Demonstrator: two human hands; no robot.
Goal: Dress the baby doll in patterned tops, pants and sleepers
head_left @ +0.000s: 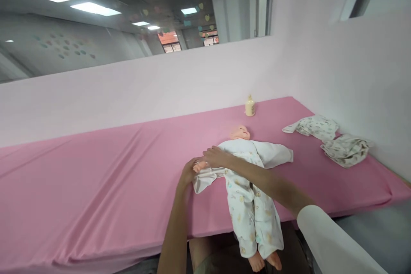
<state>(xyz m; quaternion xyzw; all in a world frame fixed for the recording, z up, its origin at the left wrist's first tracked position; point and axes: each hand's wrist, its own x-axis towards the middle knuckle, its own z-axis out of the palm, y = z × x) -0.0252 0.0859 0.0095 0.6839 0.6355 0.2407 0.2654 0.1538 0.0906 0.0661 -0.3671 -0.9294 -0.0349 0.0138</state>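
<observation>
A baby doll (240, 132) lies on its back on a pink-covered table, its bare feet hanging past the front edge. It wears a white long-sleeved top (272, 153) and white printed overalls (240, 199). One sleeve is spread out to the right with no doll's hand showing. On the left side, the doll's bare hand (201, 167) sticks out at the other sleeve (204, 180). My left hand (189, 172) is curled round that small hand from the left. Over the same arm, my right hand (216, 157) bends its fingers onto the sleeve; its fingertips are partly hidden.
A cream pump bottle (249, 106) stands behind the doll near the wall. Two crumpled printed cloths (316, 126) lie at the right by the side wall. The pink sheet (105, 188) has creases on the left. A wide mirror (128, 17) hangs on the back wall.
</observation>
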